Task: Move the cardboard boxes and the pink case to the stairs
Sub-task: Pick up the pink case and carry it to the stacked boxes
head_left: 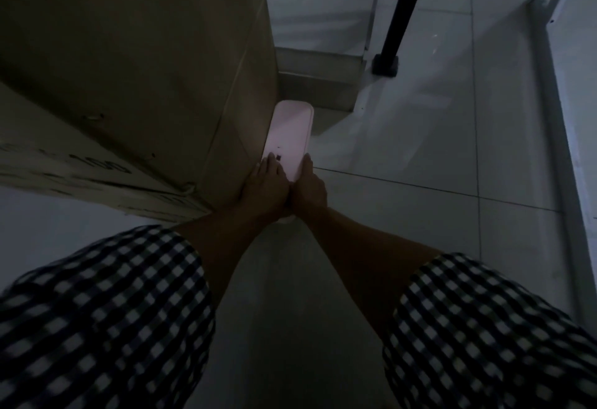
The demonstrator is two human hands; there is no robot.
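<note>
A pink case [289,137] stands on its edge in dim light, pressed against the side of a tall cardboard box [135,79] that fills the upper left. Both of my hands hold the case's near end. My left hand [265,187] lies on its left side with the fingers spread over the top face. My right hand [308,189] grips its right edge. The far end of the case reaches the foot of the grey steps [318,82]. The bottom of the case is hidden behind my hands.
A second cardboard box [80,172] with dark print lies low at the left. A black post with a square foot [386,64] stands by the steps. A white metal frame [549,92] runs along the right over the pale tiled floor [420,150].
</note>
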